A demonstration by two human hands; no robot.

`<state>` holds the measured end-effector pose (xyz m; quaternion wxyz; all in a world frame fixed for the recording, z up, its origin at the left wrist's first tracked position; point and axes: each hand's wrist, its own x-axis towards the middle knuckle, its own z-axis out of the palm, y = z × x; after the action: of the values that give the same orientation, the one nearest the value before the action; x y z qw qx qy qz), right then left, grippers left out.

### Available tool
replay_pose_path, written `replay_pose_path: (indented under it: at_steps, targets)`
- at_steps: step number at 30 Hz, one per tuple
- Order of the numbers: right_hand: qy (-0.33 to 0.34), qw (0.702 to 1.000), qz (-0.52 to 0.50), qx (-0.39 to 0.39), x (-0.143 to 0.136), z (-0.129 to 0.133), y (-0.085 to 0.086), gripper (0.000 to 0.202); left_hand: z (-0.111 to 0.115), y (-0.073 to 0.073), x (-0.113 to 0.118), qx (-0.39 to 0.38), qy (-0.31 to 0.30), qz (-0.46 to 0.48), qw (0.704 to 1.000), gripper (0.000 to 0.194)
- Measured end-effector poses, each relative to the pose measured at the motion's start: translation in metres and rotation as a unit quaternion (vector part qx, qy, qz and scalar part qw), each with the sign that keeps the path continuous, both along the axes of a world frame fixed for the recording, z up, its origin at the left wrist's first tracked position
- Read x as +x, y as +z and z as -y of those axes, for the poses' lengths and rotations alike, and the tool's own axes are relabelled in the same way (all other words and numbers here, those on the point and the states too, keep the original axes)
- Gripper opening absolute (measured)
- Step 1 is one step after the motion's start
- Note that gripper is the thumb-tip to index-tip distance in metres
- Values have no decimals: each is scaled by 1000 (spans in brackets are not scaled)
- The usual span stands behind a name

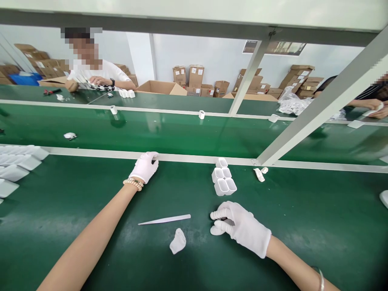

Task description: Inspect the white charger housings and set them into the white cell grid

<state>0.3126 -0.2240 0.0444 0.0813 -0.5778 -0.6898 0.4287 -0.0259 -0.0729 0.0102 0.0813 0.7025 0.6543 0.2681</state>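
Observation:
My left hand (146, 166), in a white glove, reaches out to the pale rail at the far edge of the green table. Its fingers are bent over the rail, a gap shows beside the thumb, and I see nothing held. My right hand (241, 228), gloved in white too, hovers low over the table with loosely curled fingers and the thumb apart. Just beyond it stands a cluster of several small white square cups (223, 182), open side up. Between my arms lie white tweezers (165, 220) and a crumpled white piece of cloth (178, 241).
White boxy parts (21, 159) are lined up at the left. Small white scraps (260, 174) lie near the slanted post (303, 117). Past the rail runs a green belt (169, 131) bearing a white item (70, 136). Two people work across from me, one at left (97, 74).

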Motion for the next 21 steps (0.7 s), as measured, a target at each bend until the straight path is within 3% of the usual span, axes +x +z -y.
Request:
replay_pose_path:
  at_steps: [7, 10, 13, 17, 21]
  targets:
    - [2, 999, -2, 46, 0, 2, -5, 25, 1, 0, 0, -3, -5, -4, 1000, 35]
    - [73, 996, 2, 59, 1, 3, 5, 31, 1, 0, 1, -4, -7, -8, 1000, 35]
    - [134, 985, 53, 98, 5, 6, 12, 23, 1, 0, 1, -4, -6, -7, 1000, 35]
    - [195, 952, 140, 188, 6, 11, 12, 21, 1, -1, 1, -3, -7, -10, 1000, 35]
    - [226, 936, 175, 205, 3, 10, 9, 23, 0, -2, 0, -1, -7, -6, 1000, 35]
